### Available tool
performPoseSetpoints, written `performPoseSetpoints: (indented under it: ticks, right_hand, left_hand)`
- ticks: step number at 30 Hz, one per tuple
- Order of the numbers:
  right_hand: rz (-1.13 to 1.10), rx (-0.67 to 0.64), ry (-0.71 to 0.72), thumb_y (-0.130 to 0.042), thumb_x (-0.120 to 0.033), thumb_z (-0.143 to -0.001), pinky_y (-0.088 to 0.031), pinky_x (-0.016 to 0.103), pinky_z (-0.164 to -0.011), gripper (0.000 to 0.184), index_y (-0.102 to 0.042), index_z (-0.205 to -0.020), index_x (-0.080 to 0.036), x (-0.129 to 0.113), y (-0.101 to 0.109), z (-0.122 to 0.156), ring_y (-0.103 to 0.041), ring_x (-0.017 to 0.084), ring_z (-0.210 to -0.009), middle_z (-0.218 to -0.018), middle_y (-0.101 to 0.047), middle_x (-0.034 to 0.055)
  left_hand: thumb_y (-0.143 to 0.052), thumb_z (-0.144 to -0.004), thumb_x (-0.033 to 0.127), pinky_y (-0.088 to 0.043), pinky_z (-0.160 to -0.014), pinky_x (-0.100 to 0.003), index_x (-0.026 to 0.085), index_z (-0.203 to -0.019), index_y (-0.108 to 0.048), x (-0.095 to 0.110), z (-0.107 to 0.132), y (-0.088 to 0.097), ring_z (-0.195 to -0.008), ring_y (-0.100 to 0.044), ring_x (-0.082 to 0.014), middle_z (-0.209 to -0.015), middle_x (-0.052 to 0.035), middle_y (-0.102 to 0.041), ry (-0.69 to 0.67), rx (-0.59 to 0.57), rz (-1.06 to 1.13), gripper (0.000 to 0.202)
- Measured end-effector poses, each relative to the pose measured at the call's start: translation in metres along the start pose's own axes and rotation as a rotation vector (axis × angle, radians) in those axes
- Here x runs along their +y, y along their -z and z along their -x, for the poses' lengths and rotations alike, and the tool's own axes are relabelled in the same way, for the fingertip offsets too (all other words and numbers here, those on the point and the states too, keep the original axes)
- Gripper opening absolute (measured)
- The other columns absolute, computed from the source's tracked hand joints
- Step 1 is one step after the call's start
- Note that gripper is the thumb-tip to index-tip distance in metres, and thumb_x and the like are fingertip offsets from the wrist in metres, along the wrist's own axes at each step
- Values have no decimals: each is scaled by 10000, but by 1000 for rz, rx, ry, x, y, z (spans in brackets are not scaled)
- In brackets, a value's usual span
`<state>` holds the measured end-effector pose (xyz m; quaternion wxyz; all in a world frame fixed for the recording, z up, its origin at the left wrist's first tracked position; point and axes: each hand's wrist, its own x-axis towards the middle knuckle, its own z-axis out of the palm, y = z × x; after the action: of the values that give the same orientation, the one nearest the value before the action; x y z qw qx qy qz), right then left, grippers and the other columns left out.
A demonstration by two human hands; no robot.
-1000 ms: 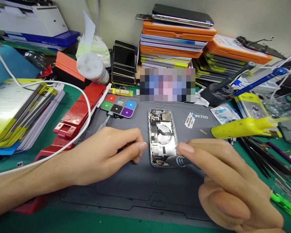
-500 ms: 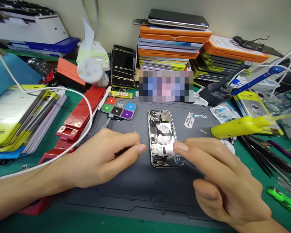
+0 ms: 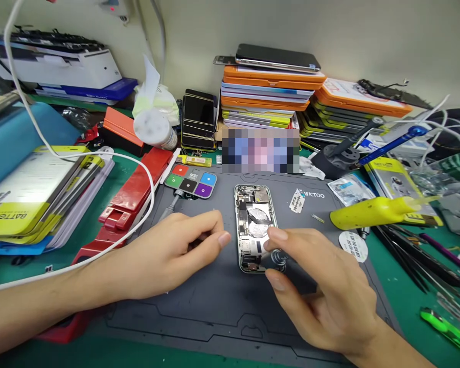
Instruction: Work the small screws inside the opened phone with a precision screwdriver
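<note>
An opened phone (image 3: 242, 230) lies on the dark grey mat (image 3: 199, 317), its inner parts showing, with a round coil in the middle. My left hand (image 3: 184, 255) rests just left of it, fingers curled and thumb close to the bent index finger; I see nothing in it. Over the phone's lower right corner hovers my right hand (image 3: 325, 291), thumb and index finger apart. Between and behind those fingers shows a dark grey, ribbed cylindrical piece (image 3: 278, 258); my hand hides part of it, and I cannot tell whether the fingers touch it.
A tray with coloured squares (image 3: 191, 176) sits behind my left hand. To the right are a yellow bottle (image 3: 368, 213), tweezers (image 3: 400, 255) and a green cutter (image 3: 444, 327). A white cable (image 3: 151, 189) crosses on the left. Stacked boxes (image 3: 268, 92) stand at the back.
My right thumb has moved up and left toward the phone's lower corner, and the index finger has shifted left. My left hand stays nearly as it was. The whole view has tilted up slightly.
</note>
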<state>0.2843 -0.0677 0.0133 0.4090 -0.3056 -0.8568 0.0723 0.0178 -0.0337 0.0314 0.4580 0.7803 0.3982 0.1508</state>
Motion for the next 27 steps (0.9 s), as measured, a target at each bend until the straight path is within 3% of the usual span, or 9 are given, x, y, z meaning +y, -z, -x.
performPoseSetpoints:
  ticks: [5,8,11,14,17,22,27]
  right_hand:
    - [12,43,-110,-696,0,-908,-643,353,-628,750,-555,-1599,-258,-3,3,6,-799,229,-742,-998,-849,49]
    - [-151,274,-246,-743,-21,-918,-712,354,-694,758,-581,-1577,-359,-9,3,8,-822,224,-798,-1039,-845,19]
    - [-505,494,-501,-648,-110,-1058,-733,313,-633,556,-585,-1508,-431,-19,-3,3,-826,202,-856,-1100,-814,13]
    - [-725,475,-650,-639,-250,-1107,-742,296,-638,383,-595,-1442,-429,-27,-10,-3,-815,177,-792,-1080,-820,10]
    - [-759,420,-723,-651,-301,-1112,-737,243,-707,366,-586,-1451,-422,-31,-15,-4,-816,144,-802,-1081,-833,4]
    - [-779,444,-750,-677,-327,-1106,-668,104,-698,337,-609,-1424,-419,-32,-16,-2,-802,83,-801,-1053,-845,-19]
    - [-805,461,-752,-688,-314,-1099,-692,140,-800,328,-614,-1404,-409,-31,-15,-6,-821,91,-857,-1075,-846,-21]
  left_hand:
    - [-499,-1163,451,-411,-603,-221,243,-990,-581,2,-1,-1,-661,-547,-113,-744,80,-614,103,-89,205,283]
    - [-675,-1088,416,-468,-619,-182,227,-969,-722,1,-2,-5,-695,-629,-94,-838,50,-736,170,-127,379,228]
    - [-782,-1009,357,-474,-560,-152,221,-952,-837,0,-2,-8,-638,-655,-77,-901,14,-820,242,-180,522,157]
    - [-794,-993,322,-489,-541,-142,223,-979,-886,1,-1,-9,-615,-678,-77,-943,-19,-857,226,-141,554,136]
    - [-805,-989,315,-505,-545,-135,226,-993,-898,3,0,-9,-613,-702,-80,-943,-27,-868,189,-93,556,129]
    - [-788,-1020,306,-512,-556,-110,249,-1044,-902,3,0,-8,-629,-726,-68,-976,-12,-877,111,-72,505,130]
    - [-755,-1046,271,-521,-569,-86,251,-1064,-902,1,0,-7,-636,-739,-55,-966,7,-879,55,-70,467,150]
